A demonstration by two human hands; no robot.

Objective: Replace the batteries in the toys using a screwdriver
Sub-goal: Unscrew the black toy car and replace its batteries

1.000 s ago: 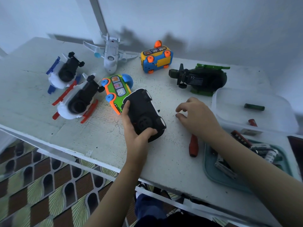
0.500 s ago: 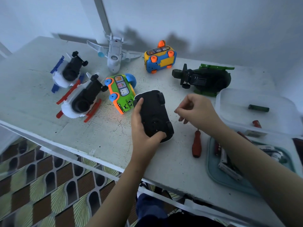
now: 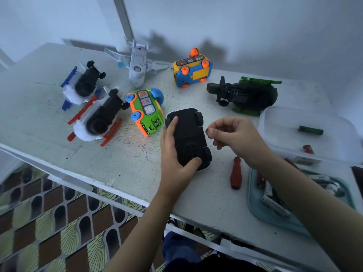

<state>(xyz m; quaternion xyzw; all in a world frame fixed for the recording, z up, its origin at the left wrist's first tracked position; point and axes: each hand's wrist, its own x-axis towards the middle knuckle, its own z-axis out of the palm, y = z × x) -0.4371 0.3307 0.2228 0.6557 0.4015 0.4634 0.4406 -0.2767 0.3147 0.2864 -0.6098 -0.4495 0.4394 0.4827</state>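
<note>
A black toy car lies upside down on the white table. My left hand grips it, fingers along its left side and thumb on its near end. Just right of the car, my right hand hovers with its fingers curled, thumb and forefinger pinching a tiny dark piece that looks like a screw. A red-handled screwdriver lies on the table below my right wrist, touched by neither hand.
A teal tray of batteries lies at the near right, and a clear box behind it holds a green battery. Other toys lie around: green bus, yellow bus, dark green helicopter, white plane, two white helicopters.
My right hand has lifted off the table beside the car and now holds its pinched fingers up near the car's right side. My left hand keeps its grip on the car.
</note>
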